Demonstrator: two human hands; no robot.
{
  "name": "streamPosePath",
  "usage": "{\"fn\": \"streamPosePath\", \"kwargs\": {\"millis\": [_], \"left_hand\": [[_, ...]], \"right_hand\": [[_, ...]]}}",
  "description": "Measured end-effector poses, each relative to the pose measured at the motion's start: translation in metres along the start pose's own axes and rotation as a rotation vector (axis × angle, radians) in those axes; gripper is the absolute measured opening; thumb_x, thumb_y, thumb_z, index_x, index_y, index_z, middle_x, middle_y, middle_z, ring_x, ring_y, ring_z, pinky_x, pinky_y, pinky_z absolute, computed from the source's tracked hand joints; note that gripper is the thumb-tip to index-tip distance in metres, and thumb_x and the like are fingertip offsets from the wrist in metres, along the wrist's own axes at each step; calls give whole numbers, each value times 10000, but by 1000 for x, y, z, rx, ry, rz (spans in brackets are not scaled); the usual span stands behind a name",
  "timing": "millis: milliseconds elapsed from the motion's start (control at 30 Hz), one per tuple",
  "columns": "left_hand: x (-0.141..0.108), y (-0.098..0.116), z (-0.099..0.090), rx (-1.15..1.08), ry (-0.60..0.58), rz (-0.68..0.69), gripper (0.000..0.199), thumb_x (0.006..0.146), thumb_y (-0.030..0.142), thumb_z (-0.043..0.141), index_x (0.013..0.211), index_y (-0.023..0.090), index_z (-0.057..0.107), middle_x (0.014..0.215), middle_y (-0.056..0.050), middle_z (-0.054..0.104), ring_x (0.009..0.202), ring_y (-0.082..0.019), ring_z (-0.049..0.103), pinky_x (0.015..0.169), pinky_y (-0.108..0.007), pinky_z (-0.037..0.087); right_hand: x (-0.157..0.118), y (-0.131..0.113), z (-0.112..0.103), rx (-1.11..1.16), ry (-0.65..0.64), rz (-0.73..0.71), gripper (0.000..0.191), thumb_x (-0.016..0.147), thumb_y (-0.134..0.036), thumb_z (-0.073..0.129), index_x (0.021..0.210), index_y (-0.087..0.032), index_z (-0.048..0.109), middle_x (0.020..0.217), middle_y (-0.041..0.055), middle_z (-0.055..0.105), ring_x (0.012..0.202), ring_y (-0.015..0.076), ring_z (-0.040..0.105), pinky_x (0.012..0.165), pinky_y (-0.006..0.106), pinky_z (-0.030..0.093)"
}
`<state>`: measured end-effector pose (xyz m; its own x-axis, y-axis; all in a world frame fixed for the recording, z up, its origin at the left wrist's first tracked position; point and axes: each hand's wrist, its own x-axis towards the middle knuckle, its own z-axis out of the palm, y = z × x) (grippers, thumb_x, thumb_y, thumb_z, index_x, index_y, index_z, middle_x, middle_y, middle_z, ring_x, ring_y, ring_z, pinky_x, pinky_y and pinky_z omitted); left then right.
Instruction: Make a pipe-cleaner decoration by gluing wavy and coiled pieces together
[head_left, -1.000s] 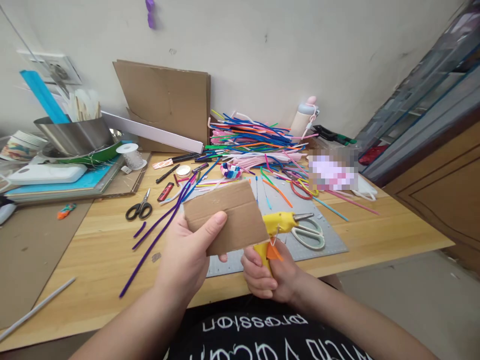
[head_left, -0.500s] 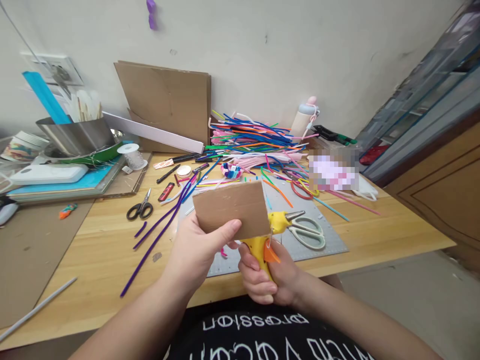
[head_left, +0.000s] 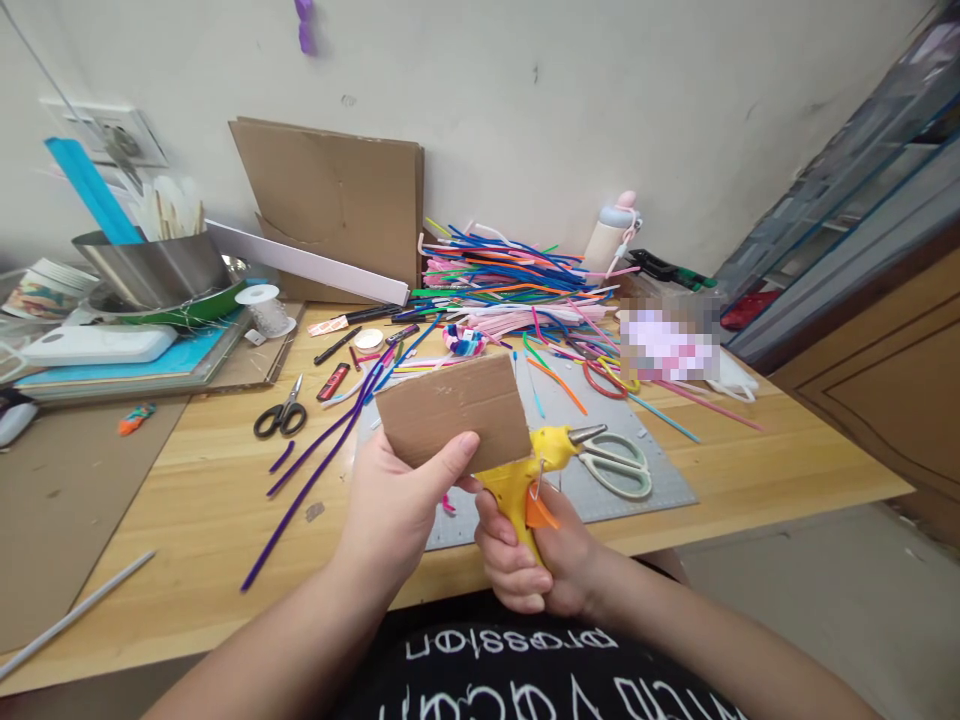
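My left hand pinches a rectangular piece of brown cardboard, thumb on its face and the other fingers behind it. My right hand is wrapped round the handle of a yellow glue gun with an orange trigger. The gun's metal nozzle points right and slightly up. The cardboard hides the rear of the gun's body. Beneath both lies a grey cutting mat, with light green-handled scissors just right of the nozzle.
Colourful pipe cleaners are heaped by the wall, beside upright cardboard sheets. Black scissors and purple pipe cleaners lie to the left. A metal pot stands at the back left, a bottle at the back right.
The cardboard has tilted and shifted slightly left and up in my left hand, uncovering more of the glue gun's body. My right hand has barely moved.
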<state>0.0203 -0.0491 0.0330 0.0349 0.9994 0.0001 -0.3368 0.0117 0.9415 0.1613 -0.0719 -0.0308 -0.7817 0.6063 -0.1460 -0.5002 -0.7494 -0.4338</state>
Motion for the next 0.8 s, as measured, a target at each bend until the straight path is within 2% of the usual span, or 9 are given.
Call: {"fn": "streamPosePath", "kwargs": {"millis": [233,367,467,667,800], "left_hand": [[-3,-7,2,15,-2,17,176,704,250,750,829,171,656,658,-6,671,543,-126,607,531,-221,502],[-6,-3,7,76,78,0,190,673,286,763,763,159,655,558,-6,629,579,-168,619,517,-240,499],[-7,-2,9,84,119,-13,196,644,283,778,725,157,652,563,-14,631,574,-173,612,497,-246,495],[-7,-8,4,55,22,14,154,699,274,751,783,172,672,612,-18,665,544,-152,612,531,-250,508],[-6,-12,1,54,-1,8,127,725,270,739,779,171,681,597,-17,668,541,-150,621,538,-246,513]], "right_hand": [[0,1,3,7,109,-26,740,825,-760,52,593,-183,453,413,-61,393,266,41,237,289,178,285],[-1,3,3,19,142,-49,711,817,-774,107,597,-185,440,421,-61,398,277,39,236,299,182,291],[0,4,4,21,174,-51,683,826,-761,134,593,-189,427,416,-61,394,282,42,229,305,186,286],[0,3,7,44,236,-33,672,875,-681,101,572,-184,437,413,-57,374,285,49,216,307,189,263],[0,3,8,51,258,-39,666,895,-643,90,572,-182,445,408,-56,365,284,52,216,303,184,265]]}}
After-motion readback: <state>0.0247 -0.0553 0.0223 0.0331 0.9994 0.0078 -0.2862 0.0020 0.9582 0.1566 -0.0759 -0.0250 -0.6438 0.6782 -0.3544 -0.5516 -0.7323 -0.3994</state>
